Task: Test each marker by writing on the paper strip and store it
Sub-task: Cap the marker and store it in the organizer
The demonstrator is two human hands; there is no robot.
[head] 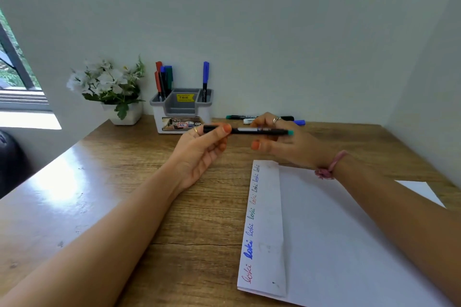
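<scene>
while both hands hover above the desk [174, 207], left hand [202, 149] pinches the teal marker [259, 130] cap, right hand [277, 142] grips the barrel; uncapping looks underway, next needs pulling apart, then writing on the paper strip [264, 227].

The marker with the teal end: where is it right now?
In the head view, the marker is held level above the desk between both hands, left hand and right hand, just in front of the grey organizer.

You get single head view, wide-angle, worn on person. Faces forward and down over desk [174, 219] toward wall [249, 20]. Forearms enter from bottom edge; hands sit near, mid-frame. Window [12, 70] at left edge.
</scene>
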